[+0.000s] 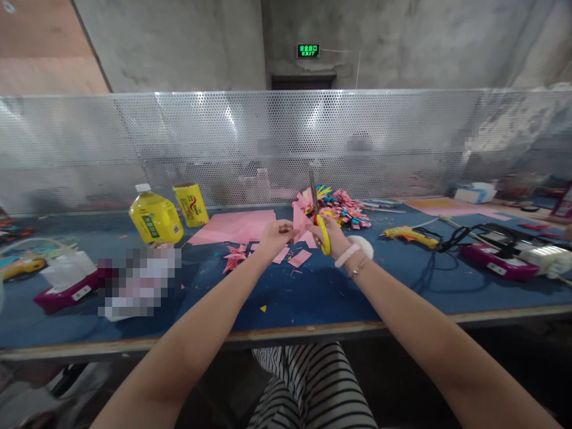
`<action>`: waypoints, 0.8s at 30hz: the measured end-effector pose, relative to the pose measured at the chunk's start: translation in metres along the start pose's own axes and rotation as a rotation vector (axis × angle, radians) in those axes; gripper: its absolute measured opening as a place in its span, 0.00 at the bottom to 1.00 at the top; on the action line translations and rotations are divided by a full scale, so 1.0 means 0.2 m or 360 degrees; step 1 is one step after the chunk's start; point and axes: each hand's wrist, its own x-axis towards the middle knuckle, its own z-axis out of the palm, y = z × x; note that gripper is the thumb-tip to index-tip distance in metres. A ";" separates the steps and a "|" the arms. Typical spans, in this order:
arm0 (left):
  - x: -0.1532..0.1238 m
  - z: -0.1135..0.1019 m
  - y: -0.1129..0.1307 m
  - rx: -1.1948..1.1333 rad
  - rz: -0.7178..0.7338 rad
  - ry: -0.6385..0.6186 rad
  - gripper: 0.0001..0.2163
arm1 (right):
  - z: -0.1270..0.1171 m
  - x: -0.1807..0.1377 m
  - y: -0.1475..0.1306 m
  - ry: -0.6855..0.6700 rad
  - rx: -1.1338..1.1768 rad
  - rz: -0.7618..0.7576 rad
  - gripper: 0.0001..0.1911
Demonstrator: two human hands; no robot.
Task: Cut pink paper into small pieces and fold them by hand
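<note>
My left hand is closed in a pinch on a small piece of pink paper held above the blue table. My right hand grips yellow-handled scissors, whose blades point up and meet the pink piece. Pink offcuts and a folded pink shape lie on the table just below my hands. A stack of pink sheets lies behind my left hand.
A yellow bottle and a yellow can stand at the left. A heap of coloured paper pieces lies behind the scissors. A yellow glue gun with cables lies at the right, and a perforated metal screen backs the table.
</note>
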 end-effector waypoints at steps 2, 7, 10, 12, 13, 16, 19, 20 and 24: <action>-0.01 0.00 -0.01 0.0045 -0.0067 -0.0067 0.07 | 0.00 0.00 0.00 0.0035 0.0015 -0.0004 0.16; -0.01 0.00 -0.03 0.0004 -0.0188 -0.0159 0.08 | 0.01 0.00 -0.02 0.0052 0.0078 -0.0021 0.16; 0.00 0.00 -0.03 -0.0129 -0.0197 -0.0072 0.08 | 0.02 0.00 -0.02 0.0071 0.0089 0.0004 0.17; 0.00 0.00 -0.03 -0.0217 -0.0188 0.0015 0.09 | 0.02 0.00 -0.02 0.0060 0.0070 0.0043 0.17; 0.01 0.00 -0.02 -0.0256 -0.0186 0.0061 0.09 | 0.01 0.00 -0.01 0.0043 0.0058 0.0064 0.17; 0.01 0.00 0.01 -0.0334 -0.0157 0.0187 0.10 | 0.01 0.00 0.00 -0.0058 -0.0015 0.0122 0.18; 0.01 -0.01 0.03 -0.0378 -0.0109 0.0291 0.08 | 0.02 -0.02 0.00 -0.0226 -0.0151 0.0167 0.17; 0.01 -0.01 0.03 -0.0398 -0.0083 0.0324 0.08 | 0.02 -0.03 -0.01 -0.0277 -0.0190 0.0178 0.17; 0.03 -0.02 0.02 -0.0489 0.0040 0.0390 0.10 | 0.04 -0.05 -0.01 -0.0418 -0.0273 0.0196 0.18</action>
